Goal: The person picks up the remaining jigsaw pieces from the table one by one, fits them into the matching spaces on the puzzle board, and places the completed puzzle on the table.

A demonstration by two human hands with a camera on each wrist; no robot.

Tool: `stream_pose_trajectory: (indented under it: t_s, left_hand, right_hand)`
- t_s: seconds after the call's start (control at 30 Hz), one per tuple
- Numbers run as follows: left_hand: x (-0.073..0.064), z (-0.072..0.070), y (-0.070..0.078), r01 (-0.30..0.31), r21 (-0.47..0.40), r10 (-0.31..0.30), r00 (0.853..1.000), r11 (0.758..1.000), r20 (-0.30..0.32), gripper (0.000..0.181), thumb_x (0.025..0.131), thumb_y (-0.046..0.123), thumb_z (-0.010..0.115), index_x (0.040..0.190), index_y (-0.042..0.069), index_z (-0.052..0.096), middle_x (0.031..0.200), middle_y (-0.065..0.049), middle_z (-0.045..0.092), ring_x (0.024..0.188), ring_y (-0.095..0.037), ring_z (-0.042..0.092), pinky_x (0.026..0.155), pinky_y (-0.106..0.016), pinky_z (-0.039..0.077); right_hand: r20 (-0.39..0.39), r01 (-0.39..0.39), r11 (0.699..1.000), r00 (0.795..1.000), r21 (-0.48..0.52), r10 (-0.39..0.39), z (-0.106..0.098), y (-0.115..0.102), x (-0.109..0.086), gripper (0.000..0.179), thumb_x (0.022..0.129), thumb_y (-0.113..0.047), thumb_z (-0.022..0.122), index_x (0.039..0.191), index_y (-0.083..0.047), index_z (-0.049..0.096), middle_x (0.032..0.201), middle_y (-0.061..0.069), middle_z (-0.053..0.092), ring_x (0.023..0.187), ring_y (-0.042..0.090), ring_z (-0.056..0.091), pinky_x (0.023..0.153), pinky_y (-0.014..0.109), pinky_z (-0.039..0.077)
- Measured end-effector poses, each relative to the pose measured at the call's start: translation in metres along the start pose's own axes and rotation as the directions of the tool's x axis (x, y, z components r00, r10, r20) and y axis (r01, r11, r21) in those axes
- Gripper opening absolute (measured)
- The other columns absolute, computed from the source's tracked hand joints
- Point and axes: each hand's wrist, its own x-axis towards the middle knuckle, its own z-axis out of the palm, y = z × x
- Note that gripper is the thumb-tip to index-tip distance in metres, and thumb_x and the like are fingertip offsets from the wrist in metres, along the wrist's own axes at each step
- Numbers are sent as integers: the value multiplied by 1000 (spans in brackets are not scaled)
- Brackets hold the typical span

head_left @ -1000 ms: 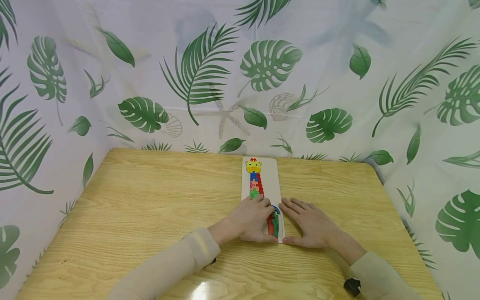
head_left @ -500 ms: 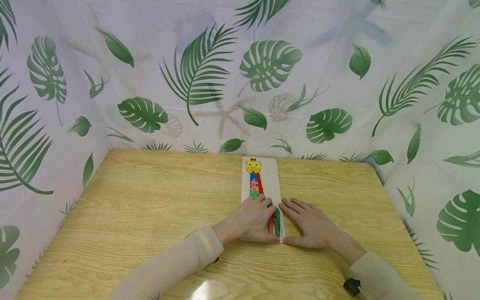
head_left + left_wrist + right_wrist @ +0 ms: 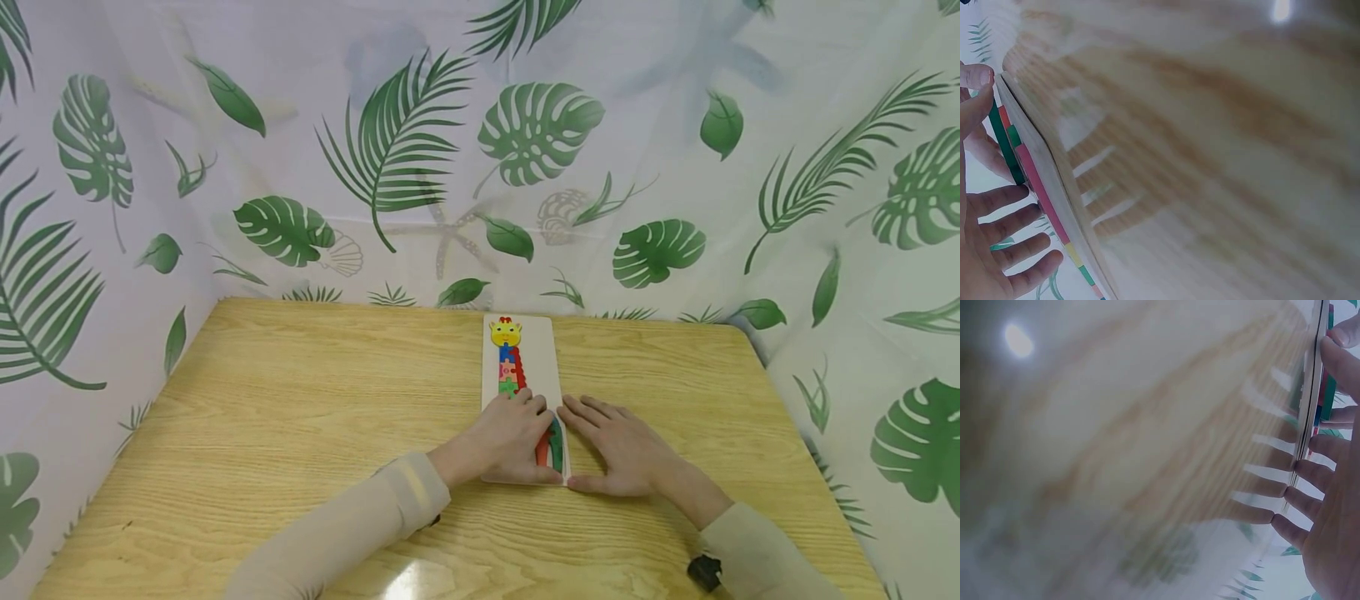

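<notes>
A giraffe puzzle board (image 3: 542, 358) lies on the table, its yellow head piece (image 3: 506, 332) at the far end and several coloured pieces down the neck. My left hand (image 3: 510, 437) reaches over the board's near half and pinches a green puzzle piece (image 3: 556, 448) between thumb and forefinger. In the right wrist view the green piece (image 3: 1330, 394) stands slightly proud of the board. A red-orange piece (image 3: 542, 452) lies beside it. My right hand (image 3: 622, 450) rests on the table with fingers spread, its fingertips at the board's right edge. My left hand hides the body pieces.
The wooden table (image 3: 300, 400) has a glare spot near its front edge. A white curtain (image 3: 420, 275) with green leaves stands along the back and both sides. A dark wrist strap (image 3: 705, 573) shows by the right sleeve.
My left hand has shifted slightly right, and the green piece has moved a little right and nearer, toward the board's edge. The right hand stays in place.
</notes>
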Motion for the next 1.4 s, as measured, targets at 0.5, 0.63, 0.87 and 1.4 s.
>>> stream_pose_trajectory:
  t_s: [0.5,0.63,0.87,1.4]
  left_hand:
    - [1,1,2,10,29,-9,1000,1000,-7,94,88,90,47,146,17,59,136,0,65,119,-18,60,92,-31,56]
    - [1,3,3,13,33,-12,1000,999,-22,95,87,91,47,146,17,58,135,0,65,120,-19,61,93,-32,56]
    - [3,7,4,16,48,-14,999,999,-40,98,86,92,47,149,18,56,136,0,66,121,-19,62,94,-32,57]
    - [3,9,4,25,46,-23,999,999,-45,99,86,92,46,151,19,55,137,0,65,119,-18,61,92,-32,56]
  right_hand:
    - [27,-9,1000,1000,-13,9,0,-2,0,103,90,-82,54,165,-14,36,172,8,38,156,38,40,119,63,43]
    - [28,-8,1000,1000,-19,8,-1,-3,0,103,90,-82,55,165,-14,36,172,8,38,156,38,40,119,62,43]
    - [27,-10,1000,1000,-20,10,0,-3,0,103,90,-81,55,165,-14,36,172,9,38,156,38,40,119,63,43]
    - [1,-3,1000,1000,-30,3,4,0,0,104,90,-83,54,165,-14,36,171,8,39,155,38,41,119,63,43]
